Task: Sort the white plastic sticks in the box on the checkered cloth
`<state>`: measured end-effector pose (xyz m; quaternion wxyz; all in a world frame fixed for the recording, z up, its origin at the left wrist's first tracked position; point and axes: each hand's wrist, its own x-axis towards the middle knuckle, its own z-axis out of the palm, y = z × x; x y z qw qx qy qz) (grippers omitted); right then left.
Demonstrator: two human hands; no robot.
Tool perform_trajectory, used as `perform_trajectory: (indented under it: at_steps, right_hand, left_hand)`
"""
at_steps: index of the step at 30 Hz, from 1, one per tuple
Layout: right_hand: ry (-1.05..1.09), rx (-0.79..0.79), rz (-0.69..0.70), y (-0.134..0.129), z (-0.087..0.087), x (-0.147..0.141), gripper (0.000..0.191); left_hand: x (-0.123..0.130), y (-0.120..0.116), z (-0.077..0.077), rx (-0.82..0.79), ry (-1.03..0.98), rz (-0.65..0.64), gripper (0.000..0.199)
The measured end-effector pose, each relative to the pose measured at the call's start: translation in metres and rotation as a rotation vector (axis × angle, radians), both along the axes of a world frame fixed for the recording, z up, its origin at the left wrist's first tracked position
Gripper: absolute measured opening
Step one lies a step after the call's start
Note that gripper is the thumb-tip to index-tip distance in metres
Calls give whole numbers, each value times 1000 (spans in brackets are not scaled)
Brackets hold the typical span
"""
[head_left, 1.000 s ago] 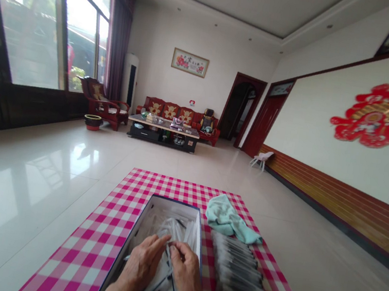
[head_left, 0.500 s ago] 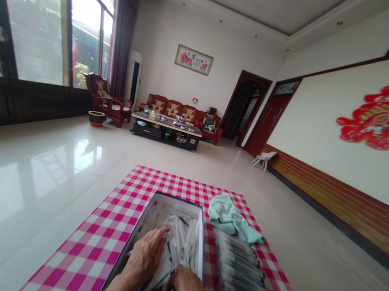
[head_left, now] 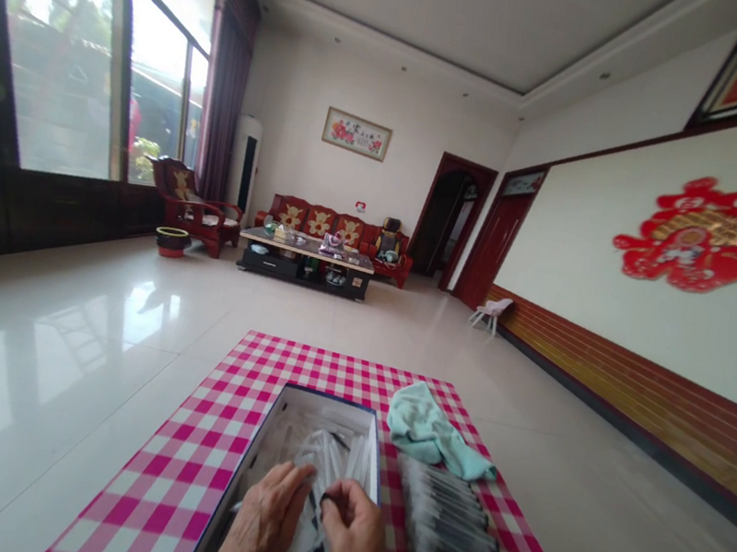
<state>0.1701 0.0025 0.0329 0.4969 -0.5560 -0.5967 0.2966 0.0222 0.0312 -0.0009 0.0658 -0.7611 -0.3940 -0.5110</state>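
Note:
An open white box with a dark blue rim holds a loose heap of clear plastic tubes, like pen barrels, and thin dark pieces. My left hand is over the box's left side, fingers closed; what they hold is hidden. A thin pale tip pokes out beside it. My right hand is over the box's right side, with thumb and forefinger pinched on a small black piece, perhaps a pen cap. To the right of the box lies a row of clear, dark-ended pens, blurred.
A pale green cloth lies crumpled beyond the pens. Everything rests on a pink-and-white checked tablecloth. Farther off stand a black coffee table, a red wooden sofa and a small pale chair.
My right hand has risen out of the lower part of the box toward my left hand, and a small black piece now shows in its fingers. The view has tilted up slightly.

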Motion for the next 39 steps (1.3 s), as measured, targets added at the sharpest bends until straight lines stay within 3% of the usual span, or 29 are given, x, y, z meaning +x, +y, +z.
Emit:
perform_trajectory:
  at_steps: [3,8,16,25,30,39]
  right_hand:
    - [139,10,-70,5,-10,1,23]
    - [207,15,-104,4,-17,5,34]
    - [131,69,-55,2,-13,0,23]
    - [5,152,-43,1,-14,0,20]
    - [-23,194,10,-2,-12,-1,23]
    - [30,41,4,3,-25,1,22]
  left_hand:
    - [0,0,7,-147,90,-103,24]
    - [1,-3,10,-197,127,-129,24]
    - [4,-5,9,-245,181,-149,24]
    - [1,-9,20,-304,270,-127,23]
    - [1,-8,14,-281,248,-135,24]
    - [1,-3,2,-221,153,-192,25]
